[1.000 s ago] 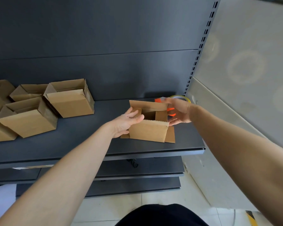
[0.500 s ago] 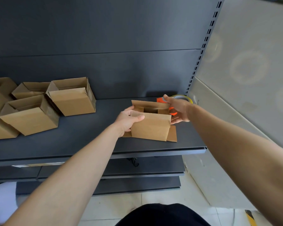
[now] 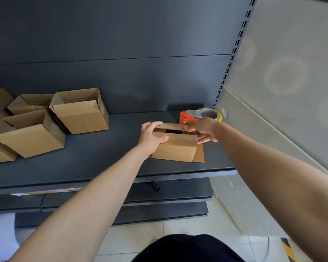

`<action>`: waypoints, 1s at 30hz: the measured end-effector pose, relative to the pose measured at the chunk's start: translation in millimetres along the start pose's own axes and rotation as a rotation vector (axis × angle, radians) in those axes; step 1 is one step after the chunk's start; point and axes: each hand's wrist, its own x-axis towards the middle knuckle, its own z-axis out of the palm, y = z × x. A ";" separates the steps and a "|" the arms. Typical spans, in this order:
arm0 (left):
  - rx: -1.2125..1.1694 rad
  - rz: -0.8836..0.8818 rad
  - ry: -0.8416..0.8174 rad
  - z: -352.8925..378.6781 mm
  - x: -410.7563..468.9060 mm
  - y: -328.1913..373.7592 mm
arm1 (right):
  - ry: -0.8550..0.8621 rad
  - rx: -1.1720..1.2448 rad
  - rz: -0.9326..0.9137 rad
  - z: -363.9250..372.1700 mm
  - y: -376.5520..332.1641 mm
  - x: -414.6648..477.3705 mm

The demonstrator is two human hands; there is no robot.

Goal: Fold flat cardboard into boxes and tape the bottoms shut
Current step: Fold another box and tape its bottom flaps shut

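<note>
Both hands grip box between them.

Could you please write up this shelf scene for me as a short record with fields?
left grip: holds the left end of the small brown cardboard box, thumb on the near flap
right grip: holds the box's right end, fingers on the far flap
box top: flaps nearly closed, a dark gap between them
tape: orange dispenser with yellow roll, behind the box, untouched
support: dark grey metal shelf
also there: open brown cardboard boxes, to the left
</note>
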 end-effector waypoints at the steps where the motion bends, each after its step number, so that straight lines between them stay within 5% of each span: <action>1: 0.007 -0.009 0.005 0.1 -0.1 -0.7 | 0.002 -0.051 -0.017 2.9 0.5 0.1; 11: 0.209 0.076 0.095 -0.7 16.7 -4.5 | 0.065 -0.144 -0.021 9.4 -0.9 5.1; 14: 0.399 0.259 -0.015 0.6 24.5 1.2 | 0.081 -0.161 -0.019 11.8 -3.2 5.2; 18: 0.327 0.254 -0.081 6.5 34.3 8.6 | 0.103 -0.183 -0.021 9.4 1.4 9.5; 24: 0.288 0.225 -0.107 3.7 38.5 8.3 | 0.520 -0.487 -0.217 -23.5 11.8 38.8; 30: 0.272 0.202 -0.066 7.1 39.9 5.1 | 0.374 -0.639 -0.092 -33.6 19.4 72.1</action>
